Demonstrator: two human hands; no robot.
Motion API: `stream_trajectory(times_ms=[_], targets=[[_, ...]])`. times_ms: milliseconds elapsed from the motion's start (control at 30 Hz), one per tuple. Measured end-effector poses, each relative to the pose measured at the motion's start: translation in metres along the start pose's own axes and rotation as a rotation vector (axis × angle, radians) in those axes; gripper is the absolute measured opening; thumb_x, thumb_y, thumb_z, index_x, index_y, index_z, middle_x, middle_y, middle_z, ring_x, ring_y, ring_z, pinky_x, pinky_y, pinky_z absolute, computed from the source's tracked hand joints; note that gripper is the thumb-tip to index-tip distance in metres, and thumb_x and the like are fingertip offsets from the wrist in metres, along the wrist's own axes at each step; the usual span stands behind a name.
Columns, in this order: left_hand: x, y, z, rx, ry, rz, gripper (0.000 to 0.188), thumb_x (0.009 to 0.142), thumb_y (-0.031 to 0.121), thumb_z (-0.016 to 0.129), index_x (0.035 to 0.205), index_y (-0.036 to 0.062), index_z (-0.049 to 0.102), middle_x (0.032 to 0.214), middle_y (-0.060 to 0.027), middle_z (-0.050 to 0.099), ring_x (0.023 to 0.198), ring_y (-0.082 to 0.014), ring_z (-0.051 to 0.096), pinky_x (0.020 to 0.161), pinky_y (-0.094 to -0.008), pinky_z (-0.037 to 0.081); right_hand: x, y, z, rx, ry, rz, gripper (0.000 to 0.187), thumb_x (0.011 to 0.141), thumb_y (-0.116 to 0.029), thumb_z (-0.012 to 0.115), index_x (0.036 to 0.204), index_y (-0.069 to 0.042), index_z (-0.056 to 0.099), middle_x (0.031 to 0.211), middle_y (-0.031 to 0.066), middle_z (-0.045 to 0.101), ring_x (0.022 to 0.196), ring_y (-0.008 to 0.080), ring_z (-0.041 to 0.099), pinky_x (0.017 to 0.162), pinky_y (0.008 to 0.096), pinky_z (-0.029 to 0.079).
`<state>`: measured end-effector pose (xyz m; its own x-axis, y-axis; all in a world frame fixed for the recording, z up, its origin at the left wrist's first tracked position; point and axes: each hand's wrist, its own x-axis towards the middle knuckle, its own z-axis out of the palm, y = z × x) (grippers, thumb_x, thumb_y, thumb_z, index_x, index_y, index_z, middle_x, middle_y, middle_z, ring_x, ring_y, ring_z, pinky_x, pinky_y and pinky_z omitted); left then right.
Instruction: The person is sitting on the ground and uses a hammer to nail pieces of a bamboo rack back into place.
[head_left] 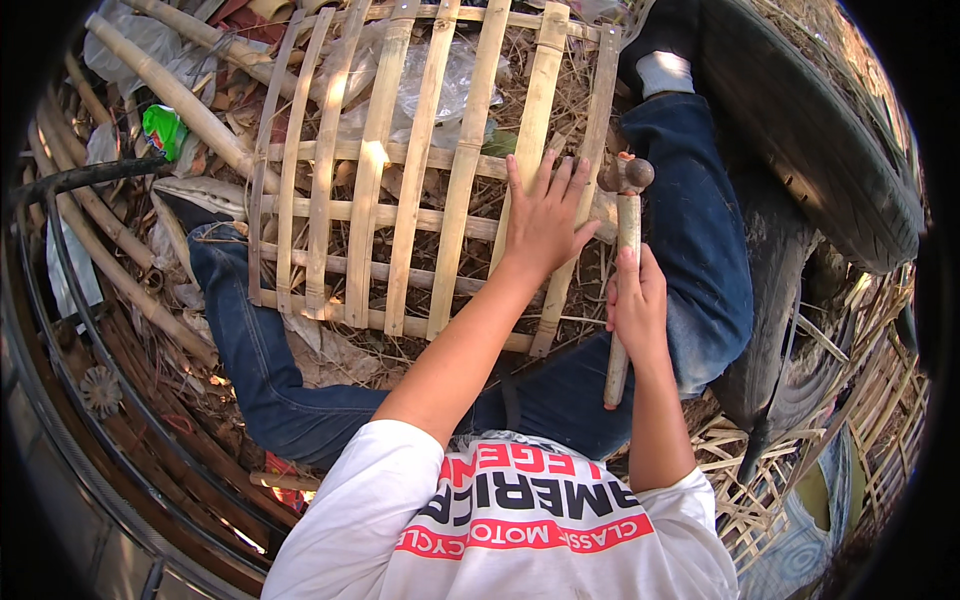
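A lattice panel of split bamboo slats lies between my bent legs, its long slats crossing several shorter ones. My left hand rests flat on the panel's right side, fingers spread over the slats and holding nothing. Just right of the panel, my right hand is wrapped round the pale wooden handle of a hammer. The hammer's rounded, rusty metal head points away from me, level with my left fingertips and close to the panel's right edge slat. The handle's butt end reaches back over my thigh.
Bamboo poles lie at the far left, with clear plastic bags and a green wrapper. A curved black metal frame stands left. At right are a black tyre and a heap of thin bamboo strips. Dry litter covers the ground.
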<state>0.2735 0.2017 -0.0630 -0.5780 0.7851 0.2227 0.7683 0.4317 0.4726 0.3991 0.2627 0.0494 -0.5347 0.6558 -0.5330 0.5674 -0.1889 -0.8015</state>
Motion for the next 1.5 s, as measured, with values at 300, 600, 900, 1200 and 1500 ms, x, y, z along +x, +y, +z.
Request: stream_trajectory(times_ms=[300,600,900,1200,1500], targets=[[-0.001,0.007,-0.002,0.088,-0.117,-0.027,0.086,0.081,0.046,0.066,0.151,0.0065,0.035,0.136,-0.0114,0.051,0.136,-0.0316,0.04,0.109,-0.0766,0.009,0.001,-0.01,0.0,0.025,-0.029,-0.004,0.03,0.106,-0.034,0.047,0.097,-0.005,0.051,0.057,-0.0029,0.044,0.044,0.0058,0.042,0.038,0.0245,0.034],[-0.007,0.011,-0.002,0.148,-0.118,-0.055,0.087,0.082,0.045,0.066,0.154,0.0105,0.031,0.148,-0.0121,0.044,0.144,-0.0323,0.032,0.108,-0.078,0.008,0.003,-0.003,-0.004,0.028,-0.025,0.011,0.029,0.106,-0.033,0.047,0.096,-0.006,0.051,0.057,-0.0032,0.043,0.044,0.0054,0.041,0.038,0.0247,0.034],[-0.003,0.01,0.001,0.178,-0.105,-0.066,0.088,0.081,0.045,0.066,0.154,0.0114,0.031,0.139,-0.0108,0.049,0.137,-0.0307,0.039,0.107,-0.0784,0.01,0.0,-0.004,-0.004,0.001,-0.018,0.009,0.03,0.105,-0.033,0.048,0.096,-0.005,0.052,0.057,-0.003,0.043,0.045,0.0058,0.041,0.039,0.0254,0.034],[-0.008,0.01,0.001,0.158,-0.102,-0.066,0.088,0.081,0.046,0.066,0.154,0.0117,0.031,0.145,-0.0108,0.045,0.141,-0.0295,0.035,0.107,-0.0785,0.009,0.0,-0.006,-0.003,-0.032,-0.028,0.031,0.031,0.105,-0.034,0.048,0.095,-0.005,0.052,0.059,-0.002,0.045,0.047,0.0064,0.043,0.041,0.0259,0.035],[-0.007,0.011,0.002,0.186,-0.146,-0.085,0.085,0.085,0.048,0.063,0.153,0.0104,0.031,0.148,-0.0096,0.043,0.143,-0.0288,0.032,0.107,-0.0784,0.009,0.005,0.008,0.001,-0.094,-0.012,-0.023,0.033,0.105,-0.033,0.048,0.093,-0.003,0.053,0.061,0.0001,0.047,0.054,0.0082,0.046,0.049,0.0283,0.039]])
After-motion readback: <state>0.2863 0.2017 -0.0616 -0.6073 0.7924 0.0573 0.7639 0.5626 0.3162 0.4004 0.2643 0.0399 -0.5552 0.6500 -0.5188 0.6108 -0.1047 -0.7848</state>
